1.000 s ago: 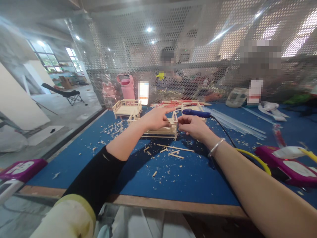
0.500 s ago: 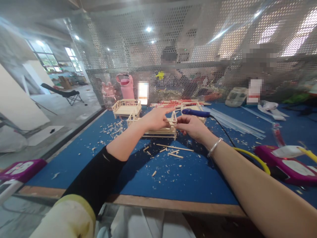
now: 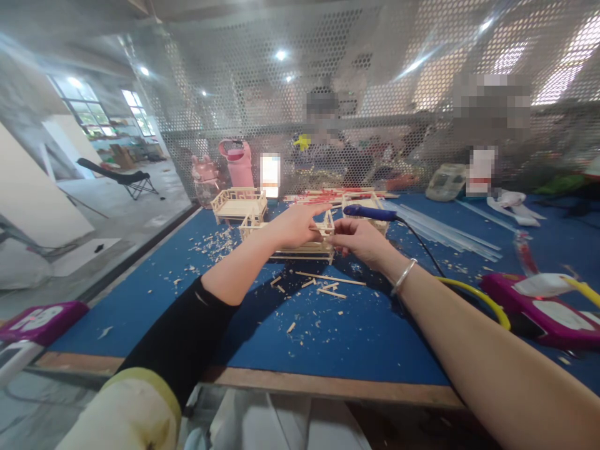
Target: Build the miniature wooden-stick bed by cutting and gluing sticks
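Note:
A miniature bed of thin pale wooden sticks point(image 3: 302, 255) stands on the blue table, partly covered by my hands. My left hand point(image 3: 297, 226) reaches over its top, one finger stretched to the right and the thumb bent down against the right end; the other fingers are hidden. From the right, my right hand point(image 3: 359, 239) pinches the bed's right end near the corner post with thumb and fingertips. Whether a small loose piece is between them cannot be made out. A blue-handled glue gun or hot tool point(image 3: 370, 213) lies just behind my right hand.
Another stick bed point(image 3: 240, 205) stands back left, a third stick piece point(image 3: 372, 206) behind the tool. Cut sticks point(image 3: 330, 279) and shavings litter the front. Clear glue sticks point(image 3: 443, 231), a purple power strip point(image 3: 544, 312) and yellow cable lie right. A pink bottle point(image 3: 240, 165) stands behind, before a perforated screen.
My right hand has shifted very slightly left, its fingertips closer against the bed's right end. My left hand and the bed hold almost the same position.

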Demonstrator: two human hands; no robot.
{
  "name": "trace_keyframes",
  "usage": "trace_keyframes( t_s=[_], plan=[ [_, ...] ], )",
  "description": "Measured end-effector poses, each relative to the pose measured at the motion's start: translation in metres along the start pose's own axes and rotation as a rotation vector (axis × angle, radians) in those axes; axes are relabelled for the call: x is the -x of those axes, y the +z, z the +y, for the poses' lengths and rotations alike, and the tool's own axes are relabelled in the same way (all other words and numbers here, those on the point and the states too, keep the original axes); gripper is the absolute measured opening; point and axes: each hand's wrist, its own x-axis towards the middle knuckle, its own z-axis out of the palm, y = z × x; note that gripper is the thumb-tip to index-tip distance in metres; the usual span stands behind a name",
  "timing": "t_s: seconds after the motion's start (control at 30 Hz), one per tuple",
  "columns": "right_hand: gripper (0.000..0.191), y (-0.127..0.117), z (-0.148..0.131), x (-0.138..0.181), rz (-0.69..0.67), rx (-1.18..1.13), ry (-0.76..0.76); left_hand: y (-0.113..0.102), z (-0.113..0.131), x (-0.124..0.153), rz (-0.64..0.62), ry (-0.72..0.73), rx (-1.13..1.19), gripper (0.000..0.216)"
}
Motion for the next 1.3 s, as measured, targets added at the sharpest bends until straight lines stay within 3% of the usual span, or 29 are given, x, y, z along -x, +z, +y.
trace_keyframes(
  t_s=[0.6, 1.0, 1.07, 1.17, 1.3],
  plan=[
    [0.015, -0.001, 0.000, 0.000, -0.006, 0.003, -0.013, 0.002, -0.010, -0.002, -0.015, 0.093, 0.084, 0.079],
    [0.025, -0.002, 0.003, -0.003, 0.038, -0.012, 0.017, -0.005, -0.010, 0.003, -0.015, 0.036, 0.002, 0.078],
    [0.024, -0.003, 0.003, -0.004, 0.157, 0.007, -0.048, -0.004, -0.009, 0.005, -0.015, 0.037, -0.040, 0.077],
    [0.020, -0.003, 0.002, -0.003, 0.392, 0.147, -0.298, -0.003, -0.010, 0.009, 0.015, 0.054, -0.052, 0.077],
    [0.017, 0.001, -0.003, 0.005, 0.472, 0.384, -0.522, -0.003, -0.013, 0.016, 0.057, 0.016, -0.018, 0.075]
  ],
)
